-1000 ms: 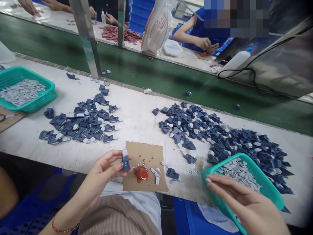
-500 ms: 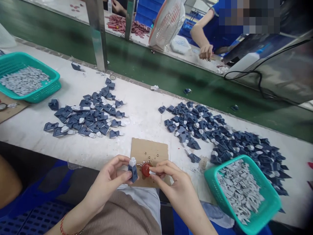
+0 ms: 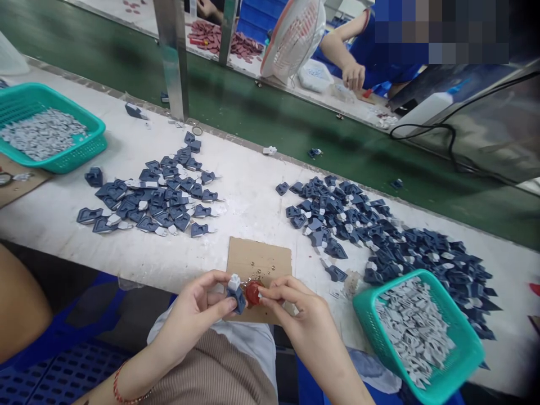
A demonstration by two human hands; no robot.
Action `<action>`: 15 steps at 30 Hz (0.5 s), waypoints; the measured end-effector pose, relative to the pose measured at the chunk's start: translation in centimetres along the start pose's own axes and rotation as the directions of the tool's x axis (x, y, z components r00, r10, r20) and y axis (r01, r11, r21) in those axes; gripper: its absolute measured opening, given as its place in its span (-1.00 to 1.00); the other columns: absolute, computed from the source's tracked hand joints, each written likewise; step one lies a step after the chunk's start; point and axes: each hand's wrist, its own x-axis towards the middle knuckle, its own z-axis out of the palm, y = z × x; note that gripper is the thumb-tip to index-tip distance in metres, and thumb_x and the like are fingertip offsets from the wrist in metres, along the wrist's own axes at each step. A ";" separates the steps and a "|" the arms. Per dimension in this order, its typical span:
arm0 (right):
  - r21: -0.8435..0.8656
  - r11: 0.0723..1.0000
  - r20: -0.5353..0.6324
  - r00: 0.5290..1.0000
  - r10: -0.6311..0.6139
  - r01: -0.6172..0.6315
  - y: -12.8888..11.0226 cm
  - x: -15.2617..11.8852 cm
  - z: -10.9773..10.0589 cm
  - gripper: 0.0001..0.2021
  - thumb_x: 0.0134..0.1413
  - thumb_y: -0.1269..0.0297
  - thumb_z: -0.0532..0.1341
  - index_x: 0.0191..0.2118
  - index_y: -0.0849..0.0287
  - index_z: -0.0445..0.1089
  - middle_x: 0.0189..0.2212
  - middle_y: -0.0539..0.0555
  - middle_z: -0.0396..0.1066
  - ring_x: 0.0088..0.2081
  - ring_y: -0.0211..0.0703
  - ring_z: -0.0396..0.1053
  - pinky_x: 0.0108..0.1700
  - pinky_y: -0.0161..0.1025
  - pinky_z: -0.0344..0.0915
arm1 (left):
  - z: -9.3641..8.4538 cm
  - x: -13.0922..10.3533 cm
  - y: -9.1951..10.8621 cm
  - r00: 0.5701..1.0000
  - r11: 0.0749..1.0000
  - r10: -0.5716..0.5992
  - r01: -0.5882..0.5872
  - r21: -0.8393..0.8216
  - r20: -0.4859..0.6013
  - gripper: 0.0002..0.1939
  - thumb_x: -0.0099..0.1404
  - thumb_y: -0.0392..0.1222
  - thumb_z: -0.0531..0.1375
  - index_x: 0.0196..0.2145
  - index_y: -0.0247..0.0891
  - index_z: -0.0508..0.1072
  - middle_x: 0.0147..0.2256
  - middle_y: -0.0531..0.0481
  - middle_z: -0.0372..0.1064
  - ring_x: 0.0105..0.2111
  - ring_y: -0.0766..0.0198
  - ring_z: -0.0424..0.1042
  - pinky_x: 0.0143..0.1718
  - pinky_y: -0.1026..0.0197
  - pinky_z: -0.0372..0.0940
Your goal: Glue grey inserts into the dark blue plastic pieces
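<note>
Now over from the basket point(image 3: 466, 360), the right hand point(image 3: 301, 309) has its fingers pinching a white piece point(image 3: 260, 293) beside the cap point(image 3: 252, 293), near the blue part point(image 3: 238, 300) gripped by the left hand point(image 3: 202, 304).

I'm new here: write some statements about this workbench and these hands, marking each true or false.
1. The left hand holds a white-tipped dark blue piece. True.
2. The right hand is empty. False: its fingers pinch a small pale piece.
3. A red round object sits on the cardboard. True.
4. The left green basket holds dark blue parts. False: it holds pale grey parts.
5. A fan stands beyond the green strip. True.
</note>
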 end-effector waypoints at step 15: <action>0.702 0.641 0.099 0.934 0.343 -0.310 -0.1 -0.2 -1.7 -0.81 -0.28 0.14 0.51 -0.44 0.02 0.61 -0.25 0.01 0.48 -0.30 -0.24 0.46 -0.25 -0.36 0.38 | 2.2 0.4 0.4 0.999 1.000 0.019 -0.019 -0.004 0.040 -0.75 0.11 -0.18 0.39 -0.32 -0.25 0.41 -0.37 0.00 0.53 -0.37 0.32 0.50 -0.30 0.30 0.39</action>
